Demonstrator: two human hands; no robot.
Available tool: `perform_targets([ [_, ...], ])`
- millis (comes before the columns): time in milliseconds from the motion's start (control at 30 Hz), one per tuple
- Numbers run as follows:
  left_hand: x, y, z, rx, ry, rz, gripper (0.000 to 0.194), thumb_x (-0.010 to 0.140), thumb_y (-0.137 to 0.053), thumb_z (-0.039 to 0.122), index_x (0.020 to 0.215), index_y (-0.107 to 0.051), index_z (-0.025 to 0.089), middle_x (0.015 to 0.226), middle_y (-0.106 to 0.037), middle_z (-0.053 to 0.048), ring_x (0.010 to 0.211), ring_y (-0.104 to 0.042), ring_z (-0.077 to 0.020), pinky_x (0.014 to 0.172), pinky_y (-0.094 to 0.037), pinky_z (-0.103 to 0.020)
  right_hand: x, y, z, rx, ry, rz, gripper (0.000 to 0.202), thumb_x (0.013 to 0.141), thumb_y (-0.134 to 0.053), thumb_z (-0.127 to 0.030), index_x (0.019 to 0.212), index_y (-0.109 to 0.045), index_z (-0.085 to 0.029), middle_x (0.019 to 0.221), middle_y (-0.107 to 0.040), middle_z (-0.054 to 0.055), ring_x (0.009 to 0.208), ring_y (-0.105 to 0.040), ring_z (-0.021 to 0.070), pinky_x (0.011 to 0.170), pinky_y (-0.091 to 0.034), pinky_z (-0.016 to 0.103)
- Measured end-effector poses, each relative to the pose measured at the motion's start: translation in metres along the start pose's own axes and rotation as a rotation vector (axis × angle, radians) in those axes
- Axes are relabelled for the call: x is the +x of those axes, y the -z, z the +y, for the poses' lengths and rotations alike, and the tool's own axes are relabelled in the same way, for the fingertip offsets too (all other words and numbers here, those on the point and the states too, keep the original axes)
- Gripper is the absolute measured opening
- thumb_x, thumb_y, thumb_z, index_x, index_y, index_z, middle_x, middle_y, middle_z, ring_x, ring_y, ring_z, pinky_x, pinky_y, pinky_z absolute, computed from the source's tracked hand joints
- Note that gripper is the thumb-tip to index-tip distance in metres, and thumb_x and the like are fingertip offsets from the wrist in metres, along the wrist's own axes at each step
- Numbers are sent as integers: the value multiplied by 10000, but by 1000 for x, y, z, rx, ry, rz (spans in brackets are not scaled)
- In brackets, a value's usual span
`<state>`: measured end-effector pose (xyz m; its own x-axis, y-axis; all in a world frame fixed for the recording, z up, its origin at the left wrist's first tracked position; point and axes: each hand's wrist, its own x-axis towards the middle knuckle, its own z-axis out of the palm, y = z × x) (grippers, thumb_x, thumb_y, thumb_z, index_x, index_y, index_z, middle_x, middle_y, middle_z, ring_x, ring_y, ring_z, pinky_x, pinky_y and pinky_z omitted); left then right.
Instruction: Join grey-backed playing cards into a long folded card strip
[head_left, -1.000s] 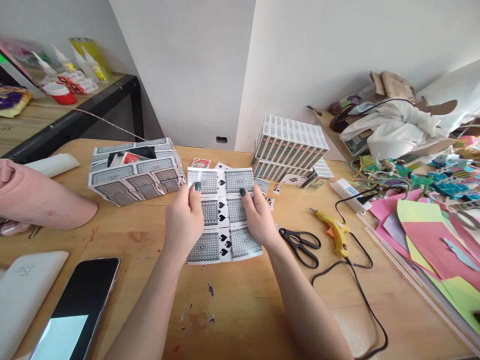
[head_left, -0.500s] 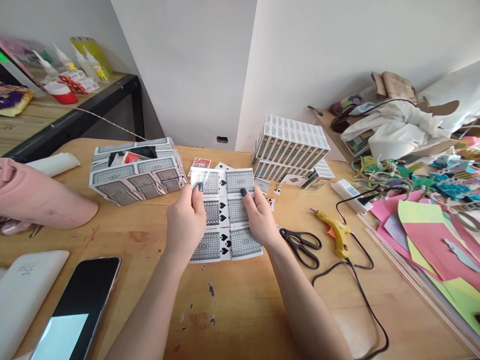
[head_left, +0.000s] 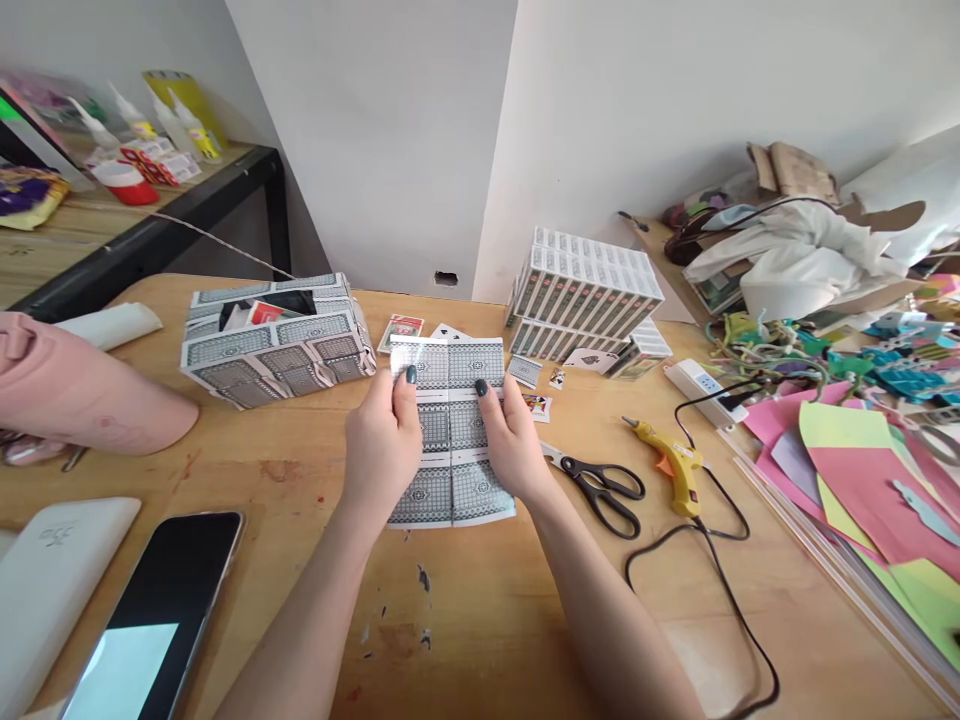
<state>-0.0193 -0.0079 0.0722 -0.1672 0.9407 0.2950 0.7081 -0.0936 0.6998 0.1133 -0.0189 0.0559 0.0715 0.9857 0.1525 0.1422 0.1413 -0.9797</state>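
Note:
Between my hands is a panel of playing cards (head_left: 450, 480), grey patterned backs facing up in two columns that meet along a middle seam. My left hand (head_left: 384, 430) grips its left edge, thumb on top and fingers underneath. On the right edge, my right hand (head_left: 511, 425) pinches the panel the same way. The fingers beneath are hidden. Past the panel lie a few loose cards (head_left: 448, 332) and a red card pack (head_left: 402, 330). Black-handled scissors (head_left: 600, 490) rest just right of my right wrist.
A box covered in cards (head_left: 277, 345) stands at the back left, stacked card packs (head_left: 585, 290) at the back right. A yellow glue gun (head_left: 675, 465) with its cord, a power strip (head_left: 705, 390) and coloured paper (head_left: 862, 470) lie right. A phone (head_left: 157, 610) and pink bottle (head_left: 97, 390) are left.
My hands have come closer together. The two columns of card backs have closed up, covering the strip of spade faces that showed between them.

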Motion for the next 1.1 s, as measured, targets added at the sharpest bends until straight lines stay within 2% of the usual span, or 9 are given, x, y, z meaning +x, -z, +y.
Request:
perform_targets([
  [233,0,1,2,-11,23,-4,192,867,-358,273,687,-388,212,532,-422,31,484,-376,-119,502,-268,-245,-2,-2,0,-74,-14,45,198,907,-350,-385,857,-452,-222,810,-528,19,762,-499,164,794,-425,317],
  [433,0,0,1,42,6,6,215,860,-370,268,653,-383,213,497,-374,37,466,-340,-120,493,-241,-250,-1,-4,2,-131,7,50,197,909,-347,-369,981,-459,-223,779,-527,23,878,-519,198,827,-409,341],
  [667,1,0,-1,62,20,-13,202,862,-374,267,677,-433,211,497,-400,30,468,-365,-130,485,-240,-250,-1,-3,1,-160,10,46,172,908,-353,-367,942,-454,-232,831,-572,38,905,-538,207,839,-416,362],
  [800,4,5,-4,9,53,-55,246,869,-378,312,646,-404,212,508,-432,28,482,-392,-127,486,-265,-245,-1,2,-2,-12,-11,-48,191,892,-399,-402,974,-476,-247,912,-610,34,897,-573,193,814,-450,350],
  [967,12,13,-13,-102,128,80,329,880,-370,415,625,-387,209,540,-434,24,535,-414,-128,517,-312,-248,-2,6,-3,137,-132,-315,345,815,-547,-421,1101,-458,-250,895,-655,14,758,-620,175,661,-513,319],
  [1033,13,14,-16,-200,156,100,349,881,-348,465,656,-422,209,584,-465,15,579,-449,-135,547,-349,-251,-3,7,-2,118,-90,-339,325,809,-566,-388,1084,-485,-234,951,-652,31,833,-618,181,710,-519,322],
  [1100,13,12,-16,-311,164,69,357,878,-330,501,730,-470,208,655,-516,1,639,-496,-147,590,-389,-255,-3,6,-2,88,-27,-280,283,825,-549,-356,1069,-498,-223,1041,-627,51,948,-591,188,805,-500,335],
])
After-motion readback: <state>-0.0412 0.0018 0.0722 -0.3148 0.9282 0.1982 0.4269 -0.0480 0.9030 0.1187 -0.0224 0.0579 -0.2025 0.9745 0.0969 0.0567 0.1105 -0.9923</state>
